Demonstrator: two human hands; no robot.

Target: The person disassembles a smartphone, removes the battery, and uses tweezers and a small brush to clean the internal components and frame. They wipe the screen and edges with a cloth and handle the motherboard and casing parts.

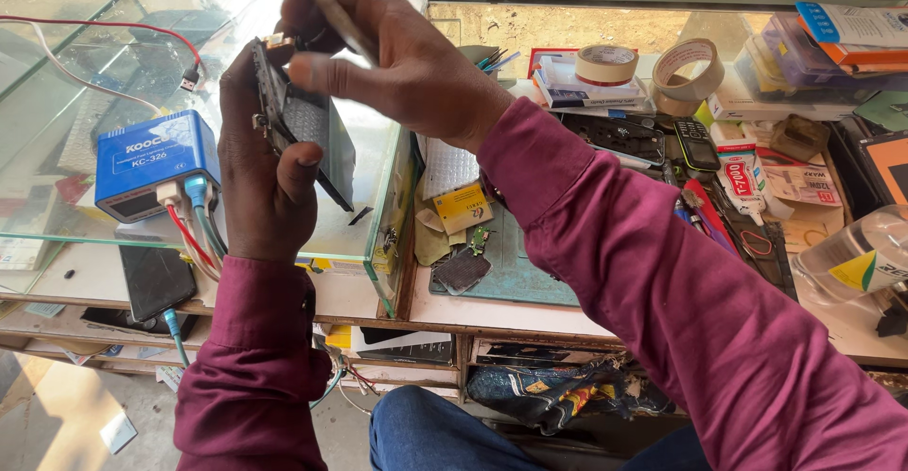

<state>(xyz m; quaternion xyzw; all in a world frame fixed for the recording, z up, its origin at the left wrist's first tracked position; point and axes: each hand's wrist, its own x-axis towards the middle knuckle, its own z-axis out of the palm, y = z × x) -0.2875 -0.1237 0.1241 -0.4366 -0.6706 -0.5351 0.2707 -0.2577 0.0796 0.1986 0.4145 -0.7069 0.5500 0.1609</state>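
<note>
Overhead: left hand clamps an opened phone above the glass case, long axis upright (leaning slightly right). Right hand pinches a thin tool at its top end.

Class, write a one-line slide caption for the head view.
Left hand holds an opened phone while right hand works a thin tool on it.

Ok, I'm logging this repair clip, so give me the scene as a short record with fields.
left hand: grips an opened small phone, held upright
right hand: holds a thin tool at the phone's top
surface: glass counter
left of the hands: blue box with plugged cables
right side: two tape rolls, green mat
</note>
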